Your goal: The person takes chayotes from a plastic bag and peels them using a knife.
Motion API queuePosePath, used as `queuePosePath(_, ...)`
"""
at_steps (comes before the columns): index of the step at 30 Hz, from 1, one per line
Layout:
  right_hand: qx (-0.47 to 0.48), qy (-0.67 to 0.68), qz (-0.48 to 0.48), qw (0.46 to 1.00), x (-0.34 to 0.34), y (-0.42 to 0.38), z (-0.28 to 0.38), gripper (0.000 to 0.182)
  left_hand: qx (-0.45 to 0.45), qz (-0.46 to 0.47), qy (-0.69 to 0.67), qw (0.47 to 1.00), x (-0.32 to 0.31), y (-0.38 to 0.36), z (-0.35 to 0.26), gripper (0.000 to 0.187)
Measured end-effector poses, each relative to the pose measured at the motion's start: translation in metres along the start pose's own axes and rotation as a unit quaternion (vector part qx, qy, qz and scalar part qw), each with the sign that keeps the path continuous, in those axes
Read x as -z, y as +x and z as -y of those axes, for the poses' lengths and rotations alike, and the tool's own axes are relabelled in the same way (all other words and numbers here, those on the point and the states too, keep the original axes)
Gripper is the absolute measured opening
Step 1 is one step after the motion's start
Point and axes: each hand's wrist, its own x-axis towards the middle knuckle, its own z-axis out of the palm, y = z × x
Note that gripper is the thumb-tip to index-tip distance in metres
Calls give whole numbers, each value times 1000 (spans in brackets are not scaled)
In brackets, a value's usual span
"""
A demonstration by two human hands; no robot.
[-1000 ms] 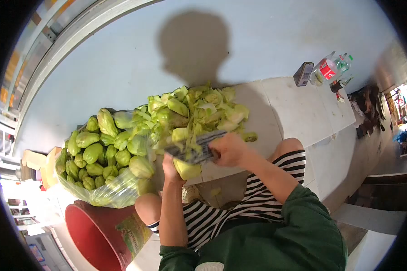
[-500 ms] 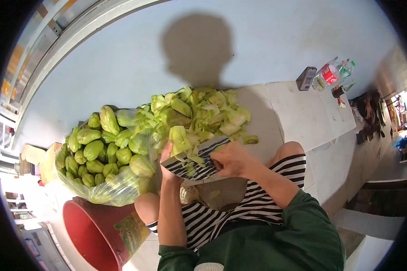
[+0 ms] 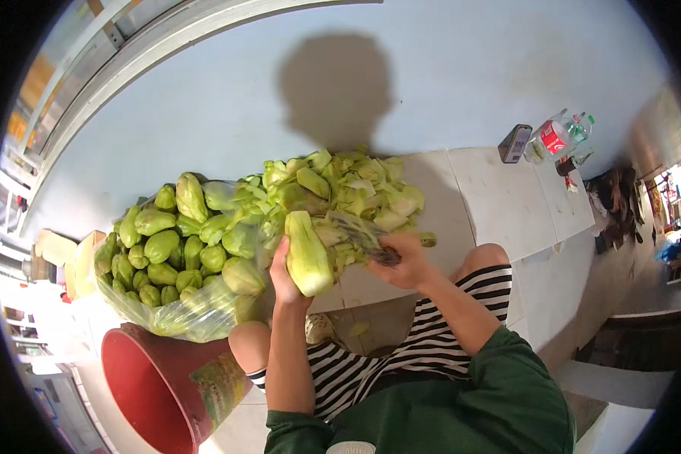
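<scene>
A pale green, partly peeled chayote (image 3: 309, 253) stands upright in my left hand (image 3: 283, 274), whose fingers wrap its left side. To its right, my right hand (image 3: 402, 261) is closed round the dark handle of a wide-bladed knife (image 3: 356, 233). The blade is blurred and points up and left over a heap of peels and cut pieces (image 3: 356, 181). Left of my left hand, whole green chayotes (image 3: 161, 246) fill a clear plastic bag (image 3: 193, 321).
A red bucket (image 3: 147, 386) lies tilted at the lower left. Against the wall at the right are a phone (image 3: 514, 144), plastic bottles (image 3: 554, 138) and a small dark bottle (image 3: 567, 166). Cardboard boxes (image 3: 83, 261) stand at the far left.
The knife has swung up and away from the chayote, and its blade no longer covers the lower part. My right hand has moved slightly right. The chayote now shows whole in my left hand.
</scene>
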Motion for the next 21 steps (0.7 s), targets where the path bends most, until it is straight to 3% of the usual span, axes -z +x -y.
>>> queuePosePath(2,-112,118,-92,982,-9,-4,-5,27,-9,-11,-12,1000,-5,-8,-2,51)
queuePosePath(4,-131,88,-75,985,-14,-3,-15,27,-18,48,-30,998,-16,-13,-9,51)
queuePosePath(6,-149,58,-66,985,-16,-1,-12,27,-27,15,-70,997,-21,-13,-15,50)
queuePosePath(8,50,-28,-29,998,-17,-10,4,27,-38,-32,-125,991,-21,-15,-10,50)
queuePosePath(9,51,-26,-24,998,-19,-12,5,27,-49,-54,-119,990,-22,-13,-9,49)
queuePosePath(11,213,-122,3,970,-25,-14,6,26,-53,-79,-137,986,-4,0,-3,48)
queuePosePath(15,277,-158,-11,948,-38,-14,19,23,-6,-32,-146,989,1,-1,9,47)
queuePosePath(18,309,-166,-23,936,-46,-11,19,23,-54,-10,-112,992,4,3,15,48)
queuePosePath(21,323,-200,-36,924,-47,-12,20,19,-46,-4,-137,990,5,5,19,48)
